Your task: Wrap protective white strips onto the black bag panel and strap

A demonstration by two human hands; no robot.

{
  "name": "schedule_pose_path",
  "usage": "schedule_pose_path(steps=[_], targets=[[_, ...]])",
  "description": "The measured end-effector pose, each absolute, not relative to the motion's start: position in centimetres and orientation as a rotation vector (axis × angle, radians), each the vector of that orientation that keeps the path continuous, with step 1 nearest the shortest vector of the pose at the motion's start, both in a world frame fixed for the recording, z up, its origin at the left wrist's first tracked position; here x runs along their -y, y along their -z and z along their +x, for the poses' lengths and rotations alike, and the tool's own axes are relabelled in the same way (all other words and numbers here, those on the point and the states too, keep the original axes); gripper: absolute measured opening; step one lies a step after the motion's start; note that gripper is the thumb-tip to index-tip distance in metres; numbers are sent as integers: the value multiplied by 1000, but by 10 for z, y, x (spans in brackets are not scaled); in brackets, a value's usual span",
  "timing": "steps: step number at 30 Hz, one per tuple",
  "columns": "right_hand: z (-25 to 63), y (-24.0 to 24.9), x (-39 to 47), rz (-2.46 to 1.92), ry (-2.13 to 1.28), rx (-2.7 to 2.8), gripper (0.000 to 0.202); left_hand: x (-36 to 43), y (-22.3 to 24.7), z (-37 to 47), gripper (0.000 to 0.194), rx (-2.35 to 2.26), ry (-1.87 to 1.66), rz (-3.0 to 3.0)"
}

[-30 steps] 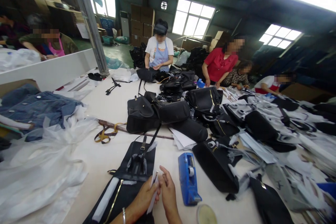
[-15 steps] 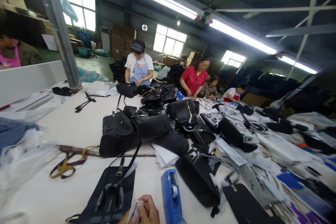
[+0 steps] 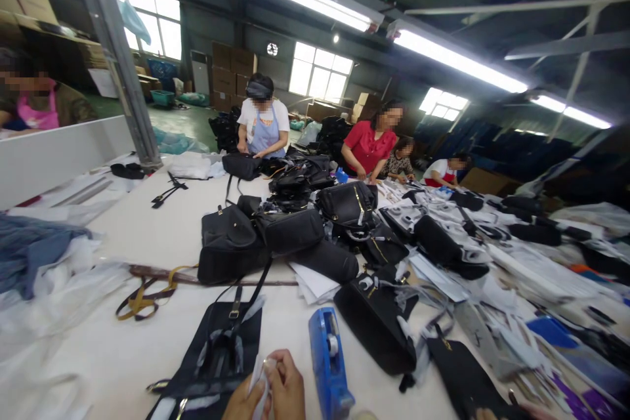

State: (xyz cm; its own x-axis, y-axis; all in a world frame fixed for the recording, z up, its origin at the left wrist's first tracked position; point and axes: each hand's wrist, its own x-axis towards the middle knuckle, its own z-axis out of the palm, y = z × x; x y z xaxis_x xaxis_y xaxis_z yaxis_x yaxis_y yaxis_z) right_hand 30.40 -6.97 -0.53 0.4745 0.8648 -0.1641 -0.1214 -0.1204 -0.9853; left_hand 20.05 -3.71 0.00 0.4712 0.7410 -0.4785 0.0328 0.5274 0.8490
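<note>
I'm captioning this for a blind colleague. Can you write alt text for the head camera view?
At the bottom edge, the person's left hand and right hand pinch a small white strip over a flat black bag, beside a blue tape dispenser. Black handbags crowd the long white table, where other workers stand.

Glossy blue plastic tape dispenser (image 3: 327, 367), matt black bag (image 3: 216, 357).
</note>
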Motion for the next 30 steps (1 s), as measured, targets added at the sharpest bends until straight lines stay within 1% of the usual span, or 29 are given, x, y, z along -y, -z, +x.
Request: schedule_pose_path(steps=[3,5,8,10,12,16,19,21,23,25,28,30], targets=[[300,-3,81,-1362,-1138,530,41,44,-2,198,53,-955,-532,886],[298,-4,87,-1288,-1241,460,44,46,-3,198,51,-944,-547,906],[300,-3,90,-1252,-1305,491,39,46,-3,199,55,-980,-540,929],[301,-4,88,-1331,-1277,550,36,46,-2,202,58,-994,-533,967],[303,-5,85,-1481,-1148,623,33,47,3,205,61,-1014,-534,1006],[302,0,80,-1731,-847,718,22,53,18,204,55,-1077,-589,1297],[301,13,80,-1807,-897,731,20,60,25,201,56,-1151,-469,1628],[302,21,80,-1837,-982,710,23,62,24,201,59,-1188,-320,1717],[304,25,80,-1853,-1030,695,22,62,18,203,61,-1201,-208,1771],[308,24,81,-1851,-1035,715,20,60,10,206,63,-1204,-123,1814],[313,16,87,-1838,-1029,765,29,58,5,210,65,-1213,-56,1890],[314,10,92,-1834,-1028,797,30,58,7,211,64,-1225,-59,1930]])
